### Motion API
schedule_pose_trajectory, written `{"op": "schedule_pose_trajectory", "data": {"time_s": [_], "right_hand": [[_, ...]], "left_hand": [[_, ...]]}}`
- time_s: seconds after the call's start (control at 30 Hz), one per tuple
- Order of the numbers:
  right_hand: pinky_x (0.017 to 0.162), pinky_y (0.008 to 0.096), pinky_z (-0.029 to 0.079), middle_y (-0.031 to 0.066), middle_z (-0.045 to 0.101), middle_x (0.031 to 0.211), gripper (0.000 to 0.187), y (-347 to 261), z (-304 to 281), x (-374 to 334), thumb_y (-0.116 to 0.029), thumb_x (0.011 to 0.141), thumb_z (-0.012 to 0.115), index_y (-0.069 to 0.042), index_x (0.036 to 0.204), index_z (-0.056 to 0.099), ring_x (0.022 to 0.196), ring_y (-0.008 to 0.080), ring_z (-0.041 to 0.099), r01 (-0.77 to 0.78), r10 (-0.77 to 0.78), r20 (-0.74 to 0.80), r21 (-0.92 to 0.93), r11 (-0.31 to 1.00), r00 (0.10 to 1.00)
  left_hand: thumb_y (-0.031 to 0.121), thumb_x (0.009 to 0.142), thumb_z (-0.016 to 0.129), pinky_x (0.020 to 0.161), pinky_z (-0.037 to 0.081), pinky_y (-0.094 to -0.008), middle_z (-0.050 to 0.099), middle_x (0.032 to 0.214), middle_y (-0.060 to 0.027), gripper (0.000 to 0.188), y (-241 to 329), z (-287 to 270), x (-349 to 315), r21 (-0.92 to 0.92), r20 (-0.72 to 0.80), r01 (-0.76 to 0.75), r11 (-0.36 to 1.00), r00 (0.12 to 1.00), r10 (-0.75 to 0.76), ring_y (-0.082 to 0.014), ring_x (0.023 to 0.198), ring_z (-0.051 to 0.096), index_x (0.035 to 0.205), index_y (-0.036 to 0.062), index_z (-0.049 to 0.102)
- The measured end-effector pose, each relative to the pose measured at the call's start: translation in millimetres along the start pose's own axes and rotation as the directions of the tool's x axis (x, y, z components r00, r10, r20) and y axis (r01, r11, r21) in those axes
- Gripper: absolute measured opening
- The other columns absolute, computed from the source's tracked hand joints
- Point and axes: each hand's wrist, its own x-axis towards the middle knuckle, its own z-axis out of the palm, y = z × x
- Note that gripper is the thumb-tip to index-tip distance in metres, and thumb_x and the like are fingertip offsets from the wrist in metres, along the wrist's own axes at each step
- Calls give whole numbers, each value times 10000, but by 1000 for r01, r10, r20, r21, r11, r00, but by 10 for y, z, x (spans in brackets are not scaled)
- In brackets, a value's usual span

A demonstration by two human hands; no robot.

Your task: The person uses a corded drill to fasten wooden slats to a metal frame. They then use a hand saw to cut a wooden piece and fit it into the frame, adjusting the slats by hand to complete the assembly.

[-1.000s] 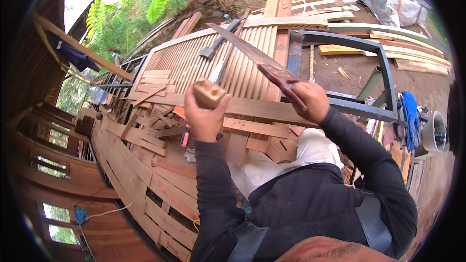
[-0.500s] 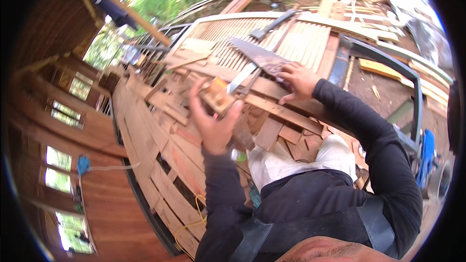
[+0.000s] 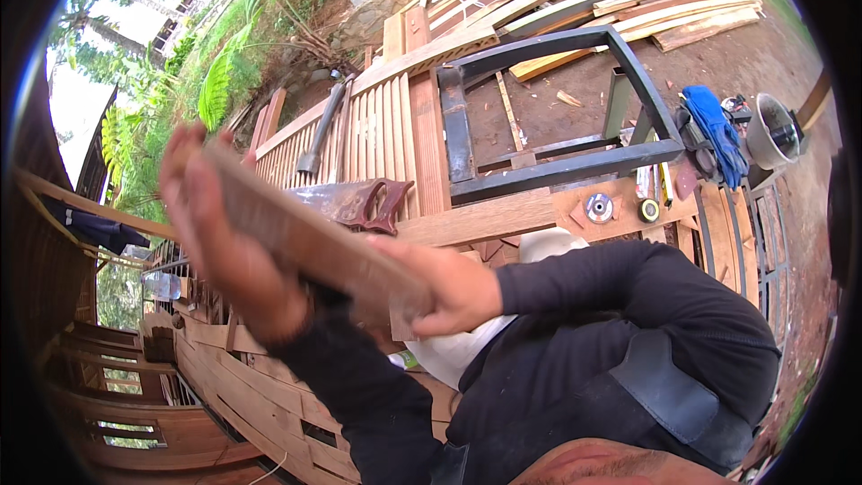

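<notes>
In the head view, a long, square-edged brown wooden block (image 3: 314, 235) slants in front of the body between both bare hands. The left hand (image 3: 235, 256), blurred, curls round its upper end, thumb along one face and fingers beyond. The right hand (image 3: 449, 283) is closed firmly about its lower end, fingers along the side. Behind the block, a handsaw with a reddish-brown wooden handle (image 3: 346, 202) lies on a pale slatted wooden panel (image 3: 382, 130), near a dark-handled flat steel tool (image 3: 323, 130) (its blade end toward the saw). To the right stands a black rectangular metal frame (image 3: 570, 162).
</notes>
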Motion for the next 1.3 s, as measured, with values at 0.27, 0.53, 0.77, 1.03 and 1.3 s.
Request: {"op": "schedule_pose_trajectory", "data": {"time_s": [0.27,0.53,0.77,1.03,1.3], "right_hand": [[1000,376,553,122,608,1355,729,234,-1316,-269,-123,919,689,-16,1559,356,1173,193,641,-341,619,-226,672,658,752],[810,462,647,209,671,1135,491,1344,-2299,-378,-186,947,560,8,1390,475,939,325,745,-300,789,-84,896,327,609],[903,402,616,164,648,1244,588,1740,-2124,-383,-143,939,572,-7,1492,426,1035,256,716,-306,787,-205,841,446,582],[965,420,594,174,601,1336,660,1718,-2196,-356,-157,930,577,-27,1543,371,1134,262,689,-311,812,-176,862,401,557],[952,415,596,170,610,1293,624,1714,-2114,-295,-158,929,597,-20,1504,396,1104,265,697,-305,834,-228,856,418,502]], "left_hand": [[161,1064,591,965,516,-308,775,1037,-65,244,-2307,886,-158,-2,89,308,951,948,-307,-151,996,696,1055,-1,773],[377,1100,528,920,552,-365,672,1317,-143,500,-2784,2027,-1008,44,590,963,265,189,-785,-216,1106,690,1428,-1,529],[230,1113,502,987,547,-356,650,1329,-150,438,-3520,2197,-1309,-236,649,922,307,385,-656,-216,1159,674,1453,-46,482],[218,1126,504,991,509,-295,634,1356,-115,486,-3303,2226,-1179,-156,667,912,380,380,-640,-156,1171,633,1532,-40,432],[191,1127,504,1045,466,-274,614,1403,-99,511,-3365,2232,-1241,-195,642,919,342,383,-664,-140,1232,589,1566,-50,405]]}}
